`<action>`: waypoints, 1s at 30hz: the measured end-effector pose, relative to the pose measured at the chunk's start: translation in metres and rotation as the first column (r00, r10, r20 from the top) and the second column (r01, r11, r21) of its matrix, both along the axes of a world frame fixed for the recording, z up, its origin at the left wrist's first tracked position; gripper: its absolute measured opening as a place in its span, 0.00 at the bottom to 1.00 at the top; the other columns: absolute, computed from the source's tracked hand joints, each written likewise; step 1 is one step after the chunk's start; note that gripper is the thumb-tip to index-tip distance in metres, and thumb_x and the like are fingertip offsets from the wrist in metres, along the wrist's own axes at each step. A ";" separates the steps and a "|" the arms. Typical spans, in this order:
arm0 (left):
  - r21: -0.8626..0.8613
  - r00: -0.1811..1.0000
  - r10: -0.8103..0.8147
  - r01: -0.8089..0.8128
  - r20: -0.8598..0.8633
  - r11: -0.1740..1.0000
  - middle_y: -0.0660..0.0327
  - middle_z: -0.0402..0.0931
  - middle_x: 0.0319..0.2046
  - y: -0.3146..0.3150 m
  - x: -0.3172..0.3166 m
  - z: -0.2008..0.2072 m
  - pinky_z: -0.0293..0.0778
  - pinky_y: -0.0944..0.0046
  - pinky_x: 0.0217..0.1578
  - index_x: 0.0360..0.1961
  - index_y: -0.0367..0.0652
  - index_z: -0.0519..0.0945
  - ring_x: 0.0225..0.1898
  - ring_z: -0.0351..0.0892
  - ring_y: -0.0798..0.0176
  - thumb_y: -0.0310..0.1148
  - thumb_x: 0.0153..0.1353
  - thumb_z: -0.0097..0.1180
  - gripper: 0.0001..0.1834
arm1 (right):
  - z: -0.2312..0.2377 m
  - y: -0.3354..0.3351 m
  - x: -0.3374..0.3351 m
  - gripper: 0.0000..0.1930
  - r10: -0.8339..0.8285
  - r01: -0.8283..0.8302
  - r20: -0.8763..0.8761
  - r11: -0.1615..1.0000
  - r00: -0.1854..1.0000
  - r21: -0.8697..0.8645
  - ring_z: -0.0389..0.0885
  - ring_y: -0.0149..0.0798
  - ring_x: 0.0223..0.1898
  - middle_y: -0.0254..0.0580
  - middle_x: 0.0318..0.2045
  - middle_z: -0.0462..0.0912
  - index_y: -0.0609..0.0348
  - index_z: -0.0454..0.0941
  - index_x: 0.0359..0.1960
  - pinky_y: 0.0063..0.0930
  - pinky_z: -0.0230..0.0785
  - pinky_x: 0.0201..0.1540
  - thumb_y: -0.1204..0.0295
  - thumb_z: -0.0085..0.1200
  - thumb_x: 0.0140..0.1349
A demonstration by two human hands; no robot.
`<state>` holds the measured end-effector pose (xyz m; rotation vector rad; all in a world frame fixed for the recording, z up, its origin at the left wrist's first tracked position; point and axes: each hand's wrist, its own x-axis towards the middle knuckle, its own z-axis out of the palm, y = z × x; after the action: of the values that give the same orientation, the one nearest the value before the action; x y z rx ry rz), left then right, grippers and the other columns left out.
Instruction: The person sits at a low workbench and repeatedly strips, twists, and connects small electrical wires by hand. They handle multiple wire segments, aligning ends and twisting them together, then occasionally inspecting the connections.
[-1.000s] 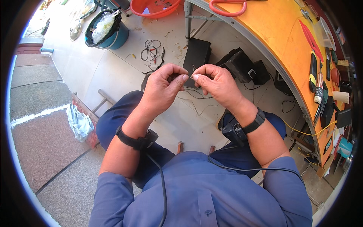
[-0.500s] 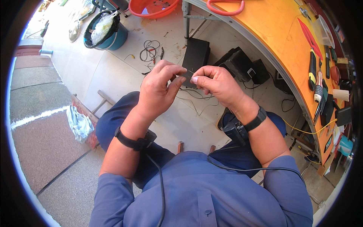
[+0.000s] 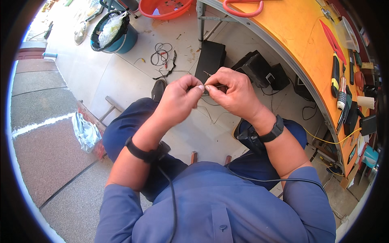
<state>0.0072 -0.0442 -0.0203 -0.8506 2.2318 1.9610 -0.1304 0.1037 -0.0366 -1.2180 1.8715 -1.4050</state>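
Both hands pinch a thin dark wire.
Left hand (image 3: 178,99) and right hand (image 3: 233,91) grasp the thin dark wire (image 3: 210,86) fingertip to fingertip; a firm, close grip seems best.

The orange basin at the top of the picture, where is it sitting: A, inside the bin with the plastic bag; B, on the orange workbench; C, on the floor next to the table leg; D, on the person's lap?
C: the orange basin rests on the pale floor, just left of the metal table leg.
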 end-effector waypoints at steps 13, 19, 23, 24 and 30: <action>-0.726 0.879 -0.325 -0.035 -0.349 0.687 0.57 0.77 0.32 -0.004 0.003 -0.013 0.76 0.59 0.29 0.42 0.43 0.80 0.28 0.80 0.53 0.24 0.57 0.66 0.12 | 0.003 0.002 -0.011 0.06 -0.074 -0.025 0.486 0.981 0.871 0.193 0.70 0.18 0.29 0.24 0.25 0.77 0.62 0.82 0.33 0.18 0.66 0.33 0.72 0.60 0.62; -0.601 0.889 -0.248 -0.038 -0.385 0.798 0.59 0.75 0.27 0.005 -0.001 -0.010 0.73 0.61 0.23 0.37 0.41 0.79 0.24 0.79 0.60 0.27 0.63 0.62 0.03 | -0.002 0.000 -0.006 0.06 -0.045 -0.044 0.494 0.985 0.868 0.167 0.72 0.20 0.29 0.28 0.25 0.79 0.63 0.83 0.33 0.21 0.68 0.32 0.72 0.60 0.59; 0.415 0.993 0.115 -0.118 0.032 0.902 0.64 0.74 0.24 0.002 -0.001 -0.003 0.71 0.68 0.22 0.40 0.38 0.77 0.23 0.77 0.68 0.29 0.69 0.57 0.05 | -0.002 0.003 0.001 0.06 -0.022 0.014 -0.196 0.999 0.980 -0.039 0.74 0.22 0.29 0.34 0.27 0.82 0.63 0.83 0.33 0.23 0.69 0.33 0.73 0.60 0.57; 0.654 0.970 0.139 -0.239 0.202 0.718 0.64 0.74 0.24 0.000 -0.002 -0.002 0.71 0.70 0.23 0.41 0.37 0.76 0.24 0.77 0.70 0.29 0.70 0.56 0.06 | -0.001 0.003 0.002 0.06 -0.018 0.015 -0.137 1.000 0.990 -0.024 0.75 0.23 0.28 0.35 0.27 0.82 0.62 0.83 0.33 0.23 0.70 0.33 0.73 0.60 0.57; -0.422 0.935 -0.088 -0.070 -0.344 0.904 0.60 0.76 0.29 0.008 0.001 -0.011 0.76 0.64 0.29 0.47 0.39 0.77 0.28 0.81 0.62 0.26 0.64 0.62 0.11 | -0.003 0.002 -0.006 0.06 -0.106 0.033 0.429 0.984 0.897 0.175 0.73 0.20 0.28 0.30 0.25 0.80 0.62 0.83 0.33 0.20 0.68 0.32 0.72 0.60 0.59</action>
<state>0.0079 -0.0362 -0.0313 -0.5325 2.9435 1.7565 -0.1369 0.1053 -0.0396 -0.6869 1.6822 -1.3907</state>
